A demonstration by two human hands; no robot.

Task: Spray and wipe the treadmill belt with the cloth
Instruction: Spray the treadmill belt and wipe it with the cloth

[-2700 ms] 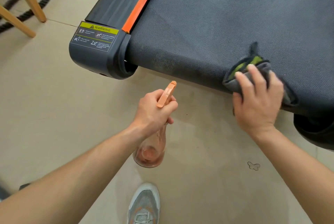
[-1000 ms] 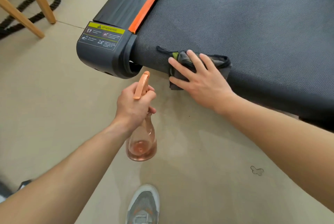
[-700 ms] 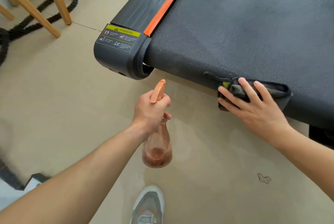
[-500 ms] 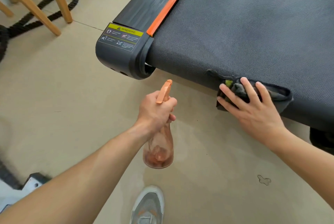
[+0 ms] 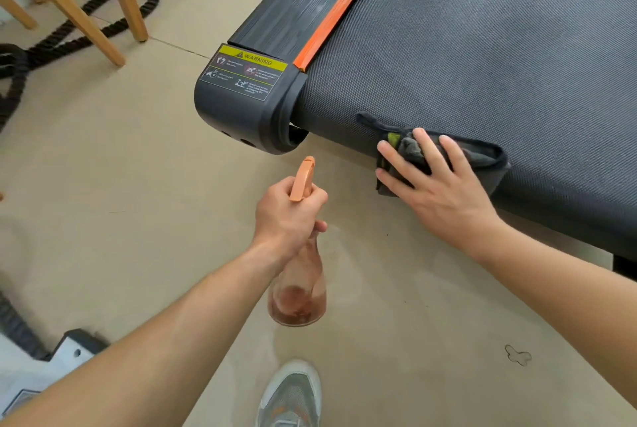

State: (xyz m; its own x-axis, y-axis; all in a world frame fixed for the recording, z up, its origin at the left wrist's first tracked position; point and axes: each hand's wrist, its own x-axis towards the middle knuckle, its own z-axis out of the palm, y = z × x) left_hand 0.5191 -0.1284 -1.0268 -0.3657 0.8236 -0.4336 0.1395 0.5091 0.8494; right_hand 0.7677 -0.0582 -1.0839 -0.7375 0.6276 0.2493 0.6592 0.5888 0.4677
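The dark grey treadmill belt (image 5: pixel 482 47) fills the upper right, with an orange strip (image 5: pixel 341 9) along its left side. A folded dark grey cloth (image 5: pixel 482 161) with a green patch lies over the belt's near edge. My right hand (image 5: pixel 434 189) presses flat on it, fingers spread and straight. My left hand (image 5: pixel 289 216) grips the neck of an orange spray bottle (image 5: pixel 298 295), held upright above the floor just in front of the treadmill corner. Its nozzle points toward the treadmill.
The treadmill's dark end cap (image 5: pixel 241 99) carries a yellow warning label. Wooden legs (image 5: pixel 82 13) and a thick black rope (image 5: pixel 79 34) are on the beige floor at upper left. My grey shoe (image 5: pixel 293 395) shows at the bottom. A white-grey object (image 5: pixel 41 368) lies at lower left.
My right hand slid the cloth along the belt's near edge, left, then right, and now back left a little. The left hand kept hold of the bottle, staying near the treadmill's corner.
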